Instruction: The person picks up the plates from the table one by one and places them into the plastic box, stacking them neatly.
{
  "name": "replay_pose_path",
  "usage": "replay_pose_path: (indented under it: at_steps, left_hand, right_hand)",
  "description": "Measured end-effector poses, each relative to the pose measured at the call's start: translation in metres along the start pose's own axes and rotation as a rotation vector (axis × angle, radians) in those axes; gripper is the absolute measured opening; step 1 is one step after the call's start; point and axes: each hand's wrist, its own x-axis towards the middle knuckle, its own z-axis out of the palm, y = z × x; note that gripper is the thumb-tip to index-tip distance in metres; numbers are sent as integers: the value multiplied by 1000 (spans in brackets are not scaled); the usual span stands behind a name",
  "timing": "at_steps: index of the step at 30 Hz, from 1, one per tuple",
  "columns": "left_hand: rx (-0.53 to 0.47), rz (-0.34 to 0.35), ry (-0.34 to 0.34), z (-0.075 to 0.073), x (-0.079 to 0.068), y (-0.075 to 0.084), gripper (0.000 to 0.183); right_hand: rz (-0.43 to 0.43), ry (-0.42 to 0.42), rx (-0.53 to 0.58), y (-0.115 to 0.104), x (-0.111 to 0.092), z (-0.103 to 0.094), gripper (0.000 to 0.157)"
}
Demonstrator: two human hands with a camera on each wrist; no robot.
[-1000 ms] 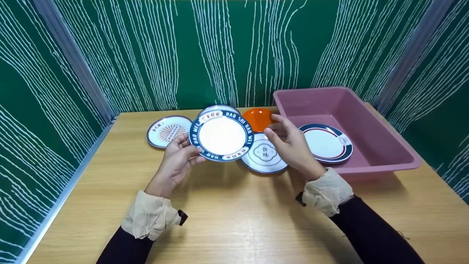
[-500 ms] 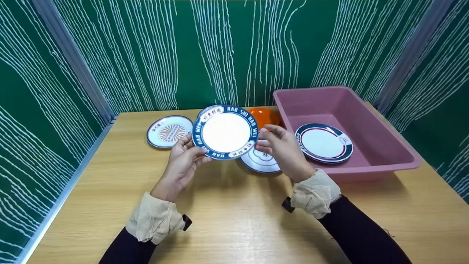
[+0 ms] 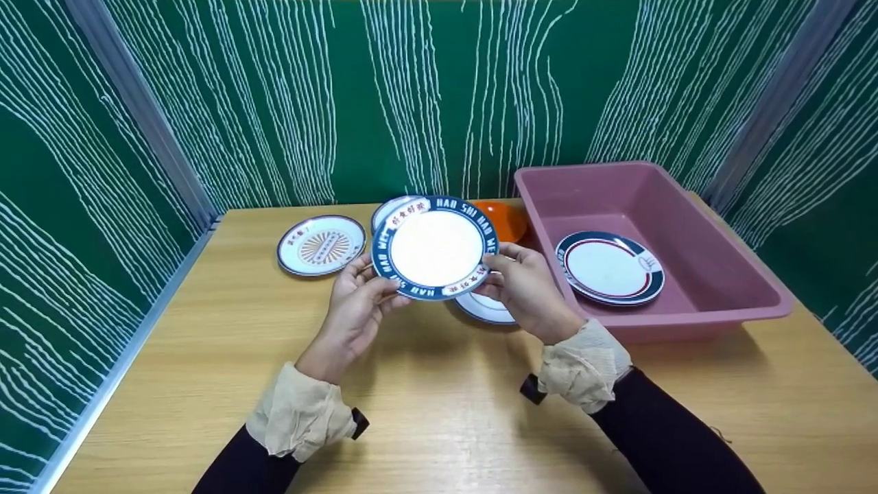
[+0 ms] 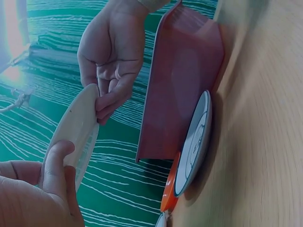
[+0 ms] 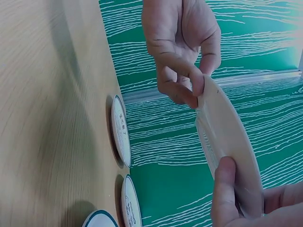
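A: Plate point(image 3: 437, 248)?
B: Above bench point(image 3: 439, 418); L hand point(image 3: 353, 312) + R hand point(image 3: 528, 291), fingers pinching it.
A: Obstr.?
B: It hides pt of orange dish point(image 3: 507, 222); tub point(image 3: 727, 317) nr R hand, red-ringed plate point(image 3: 607, 267) inside.

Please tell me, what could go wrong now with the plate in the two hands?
The held plate might slip: the left hand and right hand grip it only near its edge. If dropped, it could crack against the table. If lowered into the pink tub, it could knock the red-ringed plate lying there.
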Motion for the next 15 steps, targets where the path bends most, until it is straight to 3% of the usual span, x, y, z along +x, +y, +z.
replay_pose_path:
  at_steps: [15]
  left_hand:
    - [93,5,-24,-8,5,0,50]
  right_hand:
    - [-22,38,38,0,-3,0,35]
